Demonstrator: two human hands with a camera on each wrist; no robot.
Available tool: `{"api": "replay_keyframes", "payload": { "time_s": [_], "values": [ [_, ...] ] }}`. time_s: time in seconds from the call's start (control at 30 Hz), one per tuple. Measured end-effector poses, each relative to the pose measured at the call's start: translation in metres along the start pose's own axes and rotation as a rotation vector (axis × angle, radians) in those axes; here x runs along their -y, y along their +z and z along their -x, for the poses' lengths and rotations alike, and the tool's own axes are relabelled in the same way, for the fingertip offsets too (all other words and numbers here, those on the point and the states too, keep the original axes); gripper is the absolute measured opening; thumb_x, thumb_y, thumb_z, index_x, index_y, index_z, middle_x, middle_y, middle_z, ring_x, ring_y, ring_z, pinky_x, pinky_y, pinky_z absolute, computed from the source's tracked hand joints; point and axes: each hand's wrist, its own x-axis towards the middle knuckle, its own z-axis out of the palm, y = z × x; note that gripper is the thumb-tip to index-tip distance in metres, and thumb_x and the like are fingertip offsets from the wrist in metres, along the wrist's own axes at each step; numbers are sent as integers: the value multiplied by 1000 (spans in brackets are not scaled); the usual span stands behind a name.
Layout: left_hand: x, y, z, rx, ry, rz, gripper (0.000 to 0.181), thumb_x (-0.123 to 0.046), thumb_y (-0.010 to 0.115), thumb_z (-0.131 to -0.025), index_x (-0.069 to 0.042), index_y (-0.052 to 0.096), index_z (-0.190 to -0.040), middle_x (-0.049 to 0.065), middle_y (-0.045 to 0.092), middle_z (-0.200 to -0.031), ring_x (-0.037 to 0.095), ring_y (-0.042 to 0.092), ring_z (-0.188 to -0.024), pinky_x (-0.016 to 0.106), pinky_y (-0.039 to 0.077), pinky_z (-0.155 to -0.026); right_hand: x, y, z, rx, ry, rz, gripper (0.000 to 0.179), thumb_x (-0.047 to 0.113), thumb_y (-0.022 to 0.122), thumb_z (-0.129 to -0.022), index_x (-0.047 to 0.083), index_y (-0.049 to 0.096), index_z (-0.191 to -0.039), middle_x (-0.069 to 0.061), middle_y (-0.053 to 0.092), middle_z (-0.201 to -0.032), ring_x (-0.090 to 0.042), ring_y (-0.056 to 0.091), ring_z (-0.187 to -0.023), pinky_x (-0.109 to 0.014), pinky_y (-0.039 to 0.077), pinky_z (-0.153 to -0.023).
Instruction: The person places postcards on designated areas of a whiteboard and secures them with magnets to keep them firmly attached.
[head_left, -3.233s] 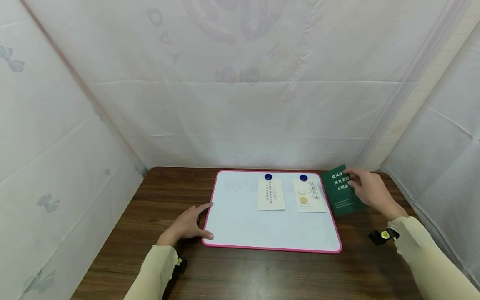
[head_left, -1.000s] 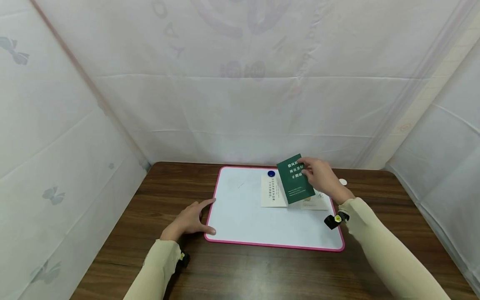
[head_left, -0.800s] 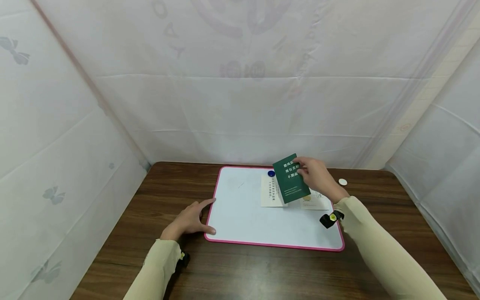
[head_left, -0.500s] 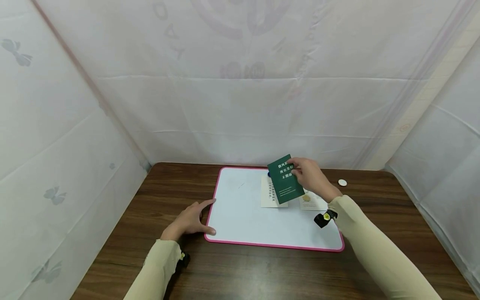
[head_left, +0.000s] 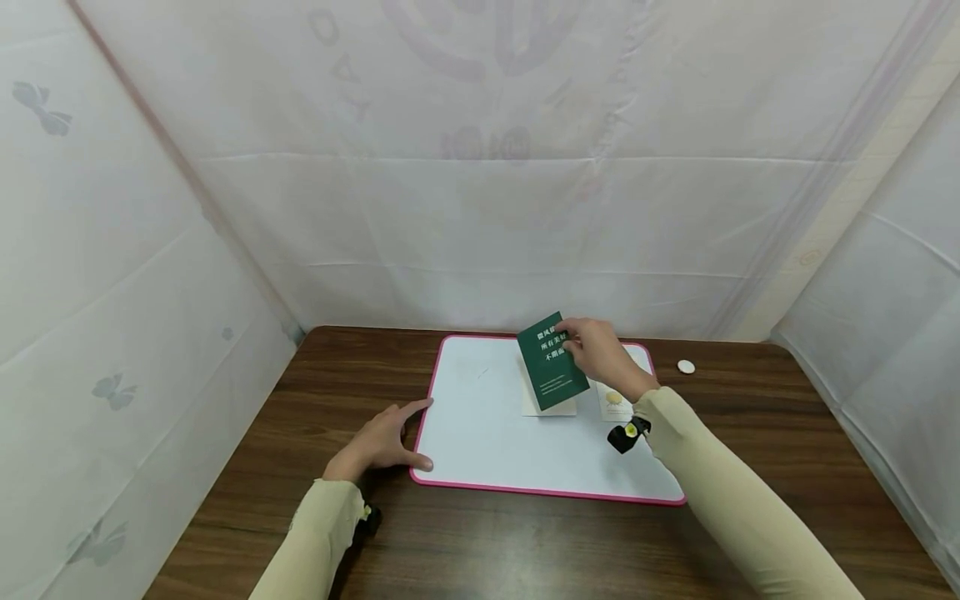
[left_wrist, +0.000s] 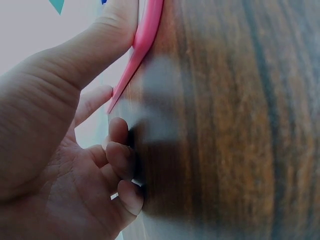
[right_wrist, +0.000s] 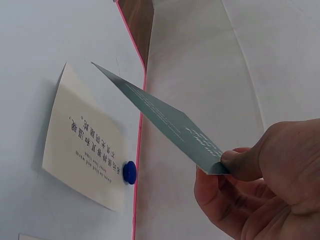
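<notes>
I find the tabletop (head_left: pixel 465 550) brown and wood-grained, its far corners rounded, with a sheen at the near middle. Directly on it I record a pink-rimmed whiteboard (head_left: pixel 487 446), lying flat, and, to my right of that, a round white disc (head_left: pixel 686 367) near the far edge, apart from the board.

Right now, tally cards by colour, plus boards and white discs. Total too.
Green card: 1
Pale cards, both partly hidden in the head view: 2
Whiteboard: 1
White disc: 1
Total: 5
</notes>
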Motion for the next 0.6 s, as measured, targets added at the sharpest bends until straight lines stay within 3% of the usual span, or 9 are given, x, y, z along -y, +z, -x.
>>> {"api": "replay_keyframes", "payload": {
  "time_s": [0.23,0.6],
  "values": [
    [3,0,0,5,-2,5,107,-55,85,-61,-26,33,-150,26,39,-146,47,40,-132,65,37,-99,9,9,-9,4,-18,-22,31,4,59,-94,4,62,-125,-16,64,-124,-24,66,-100,-39,57,-80],
    [4,0,-1,3,10,-3,107,-57,84,-61,-27,33,-150,26,42,-143,45,44,-128,63,41,-96,18,26,-21,6,-37,-55,29,5,59,-94,4,64,-123,-15,63,-126,-24,66,-104,-36,57,-80]
  ]
}}
